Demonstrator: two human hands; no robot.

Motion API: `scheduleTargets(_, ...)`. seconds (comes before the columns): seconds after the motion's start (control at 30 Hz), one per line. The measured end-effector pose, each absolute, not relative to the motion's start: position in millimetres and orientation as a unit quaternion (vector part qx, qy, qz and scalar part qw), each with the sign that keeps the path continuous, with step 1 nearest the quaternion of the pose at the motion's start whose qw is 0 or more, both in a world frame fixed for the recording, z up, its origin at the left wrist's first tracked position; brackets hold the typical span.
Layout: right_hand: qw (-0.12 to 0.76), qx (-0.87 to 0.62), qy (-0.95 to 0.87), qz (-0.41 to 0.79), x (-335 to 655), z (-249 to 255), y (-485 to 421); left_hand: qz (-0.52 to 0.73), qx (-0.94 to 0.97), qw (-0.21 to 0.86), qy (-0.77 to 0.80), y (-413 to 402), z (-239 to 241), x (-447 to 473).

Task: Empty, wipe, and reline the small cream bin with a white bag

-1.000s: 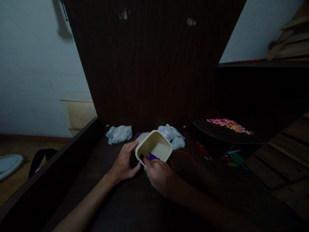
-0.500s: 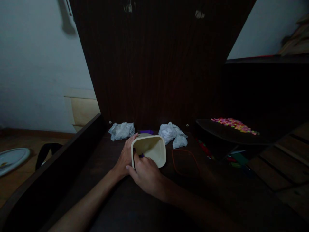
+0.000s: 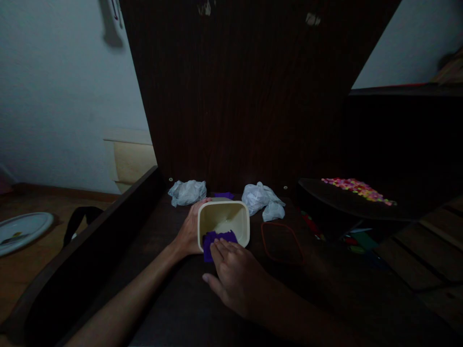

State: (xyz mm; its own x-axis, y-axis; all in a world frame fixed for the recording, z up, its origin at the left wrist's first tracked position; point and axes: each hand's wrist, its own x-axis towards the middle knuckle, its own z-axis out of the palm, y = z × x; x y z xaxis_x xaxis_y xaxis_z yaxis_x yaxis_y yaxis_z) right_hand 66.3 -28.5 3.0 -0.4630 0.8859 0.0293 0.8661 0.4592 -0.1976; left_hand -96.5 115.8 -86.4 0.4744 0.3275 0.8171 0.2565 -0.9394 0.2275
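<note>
Beige container (image 3: pixel 237 218): is sitting above the near middle of the dark wooden surface (image 3: pixel 177 303), tilted so its mouth is facing the person; I cannot tell whether its base is fully resting.
Left hand (image 3: pixel 187 232): is curving around the container's outer left wall, fingertips reaching its top side; the thumb is hiding from view, but the grip is apparently bracing the wall.
Purple sheet (image 3: pixel 209 244): is lying partly inside the container and partly over the near left rim; I cannot tell whether it is cloth or paper.
Right hand (image 3: pixel 237 277): is resting its fingers, lined up side by side, over the sheet at the rim; the thumb is standing clear, so no thumb pinch is showing. The palm side is hiding, so I cannot tell whether anything is being gripped there.
Bracing note: the left hand should be holding the wall firmly, since pressure on the rim could be tipping the container.
Sheet note: even finger pressure should be controlling the sheet best; one-sided pressing might be bunching it.
Crumpled plastic bags (image 3: pixel 188 193): are lying behind, left and right, with a purple piece (image 3: pixel 223 195) showing between.
Reddish-brown loop (image 3: pixel 277 224): is lying flat just right of the container.
</note>
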Motion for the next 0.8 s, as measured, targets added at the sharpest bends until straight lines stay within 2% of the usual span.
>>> scheduleTargets(0.13, -0.029, -0.557, -0.827, 0.071, 73, 15, -30, 0.486, 0.858, 0.032, 0.162, 116, -84, -97)
scheduleTargets(0.27, -0.068, -0.525, -0.845, 0.078, 80, 25, -22, 0.490, 0.858, 0.036, 0.151, 113, -79, -96)
scheduleTargets(0.5, -0.211, -0.494, -0.832, 0.138, 69, 34, 24, 0.473, 0.871, 0.013, 0.130, 106, -74, -90)
scheduleTargets(0.8, -0.222, -0.480, -0.817, 0.230, 60, 22, 66, 0.482, 0.867, 0.005, 0.125, 104, -75, -86)
